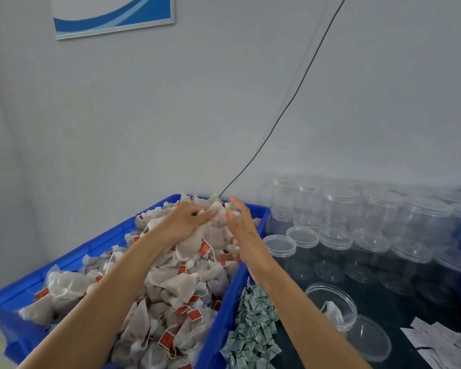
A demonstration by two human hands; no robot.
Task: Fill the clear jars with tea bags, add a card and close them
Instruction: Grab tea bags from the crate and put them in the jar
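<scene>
The fingers (pixel 197 213) of the left hand (pixel 183 222) are curled into heaped tea bags (pixel 186 283); the right hand (pixel 241 230) is spread alongside. Gathering is underway; the open jar (pixel 330 304), down-right, must be reached next.

One head-worn camera looks forward and down, close over the blue bin (pixel 123 230) toward the wall (pixel 171 115).

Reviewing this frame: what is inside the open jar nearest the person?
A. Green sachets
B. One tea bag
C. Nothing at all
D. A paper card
B: the open jar near the right forearm holds a single white tea bag, while the green sachets lie outside it beside the blue crate.
</scene>
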